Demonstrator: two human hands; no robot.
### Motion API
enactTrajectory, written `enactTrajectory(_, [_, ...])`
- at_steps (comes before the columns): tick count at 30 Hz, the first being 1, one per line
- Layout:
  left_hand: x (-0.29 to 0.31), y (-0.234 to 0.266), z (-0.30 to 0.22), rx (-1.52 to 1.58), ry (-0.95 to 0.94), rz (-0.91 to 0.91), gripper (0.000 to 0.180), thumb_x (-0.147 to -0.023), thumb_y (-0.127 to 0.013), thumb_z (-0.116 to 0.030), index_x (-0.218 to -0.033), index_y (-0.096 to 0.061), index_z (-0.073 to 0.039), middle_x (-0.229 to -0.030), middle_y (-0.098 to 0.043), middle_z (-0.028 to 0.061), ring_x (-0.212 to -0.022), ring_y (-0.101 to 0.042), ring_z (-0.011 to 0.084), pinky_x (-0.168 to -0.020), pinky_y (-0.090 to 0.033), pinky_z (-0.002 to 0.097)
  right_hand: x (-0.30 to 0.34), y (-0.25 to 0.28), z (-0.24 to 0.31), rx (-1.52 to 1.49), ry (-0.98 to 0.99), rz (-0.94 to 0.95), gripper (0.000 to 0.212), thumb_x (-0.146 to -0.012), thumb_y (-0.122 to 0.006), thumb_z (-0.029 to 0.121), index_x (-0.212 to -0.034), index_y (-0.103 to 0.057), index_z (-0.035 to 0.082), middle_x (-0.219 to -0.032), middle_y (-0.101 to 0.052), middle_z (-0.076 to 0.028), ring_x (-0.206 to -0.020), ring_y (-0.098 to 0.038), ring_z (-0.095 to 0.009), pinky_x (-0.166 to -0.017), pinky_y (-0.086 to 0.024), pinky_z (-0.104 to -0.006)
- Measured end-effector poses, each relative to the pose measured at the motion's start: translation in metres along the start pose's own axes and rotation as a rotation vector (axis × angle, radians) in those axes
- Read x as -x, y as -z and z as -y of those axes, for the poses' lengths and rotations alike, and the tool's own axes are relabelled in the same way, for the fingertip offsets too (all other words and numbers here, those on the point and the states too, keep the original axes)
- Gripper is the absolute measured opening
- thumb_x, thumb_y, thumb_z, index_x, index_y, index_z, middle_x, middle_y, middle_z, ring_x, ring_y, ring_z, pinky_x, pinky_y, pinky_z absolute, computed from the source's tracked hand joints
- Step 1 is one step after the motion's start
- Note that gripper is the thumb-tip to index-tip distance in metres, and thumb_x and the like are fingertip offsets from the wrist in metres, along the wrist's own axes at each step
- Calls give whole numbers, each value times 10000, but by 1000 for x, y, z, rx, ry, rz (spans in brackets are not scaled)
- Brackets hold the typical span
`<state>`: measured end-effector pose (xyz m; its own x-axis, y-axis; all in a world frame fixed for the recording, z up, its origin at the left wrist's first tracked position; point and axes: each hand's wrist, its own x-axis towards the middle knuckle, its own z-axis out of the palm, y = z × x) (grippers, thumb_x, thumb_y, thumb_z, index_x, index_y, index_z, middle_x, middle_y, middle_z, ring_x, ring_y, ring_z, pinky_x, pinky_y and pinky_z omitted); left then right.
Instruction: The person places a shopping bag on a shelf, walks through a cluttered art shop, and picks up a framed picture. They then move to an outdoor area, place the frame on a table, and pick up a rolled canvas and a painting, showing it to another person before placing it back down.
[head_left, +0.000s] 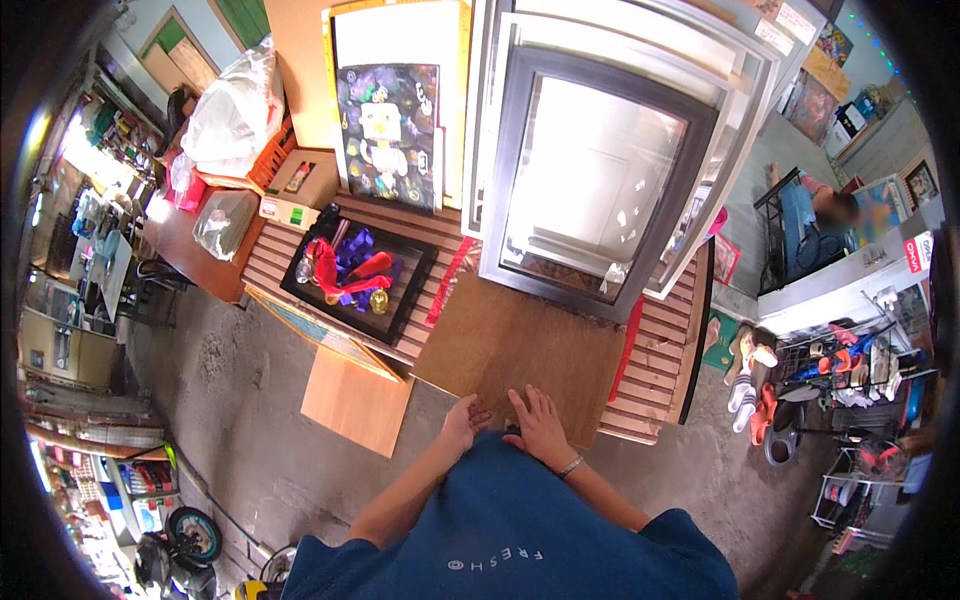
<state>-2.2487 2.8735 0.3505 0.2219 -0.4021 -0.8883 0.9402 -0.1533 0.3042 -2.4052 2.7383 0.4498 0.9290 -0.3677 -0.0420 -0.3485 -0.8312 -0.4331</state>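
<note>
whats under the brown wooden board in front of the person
Under the brown wooden board is a slatted bench; its slats show on both sides, as do red strips. The board covers everything directly beneath, so whether the strips run through cannot be seen.

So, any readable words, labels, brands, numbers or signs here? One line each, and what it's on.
I can't copy out wording or brands, so by location only:
Blue shirt: pale lettering, legible.
Red panel at right edge: bold, light lettering.
Cardboard box on the slatted bench: printed labels, too small to read.
White slip, upper right: too small to read.
Brown board: none visible.
</note>
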Motion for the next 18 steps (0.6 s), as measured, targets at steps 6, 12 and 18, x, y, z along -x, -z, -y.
enactTrajectory(6, [125,-106,-54,119,-356,319,329,-919,-508,-333,-1099,-539,-60,-1015,-596,93,-970,-592,240,-842,-472,367,-44,123,-13,88,-26,65,374,-805,-609,203,-1157,-535,98,-1090,-550,-154,-998,-557,-302,-846,-424,-422])
enactTrajectory(12, [119,-118,-87,38,-581,436,406,-946,-463,-362,-1182,-539,-41,-1137,-609,129,-1031,-596,246,-886,-469,364,-138,194,-88,204,-31,-266,96,-806,-566,143,-764,-529,65,-703,-595,-139,-710,-613,-321,-624,-467,-428])
enactTrajectory(18, [105,-67,-70,129,-492,269,372,-943,-479,-356,-1122,-576,-45,-1102,-624,111,-1022,-601,233,-851,-479,338,-177,215,-125,157,-62,-287,209,-803,-632,181,-964,-608,50,-847,-649,-156,-801,-620,-338,-704,-474,-435])
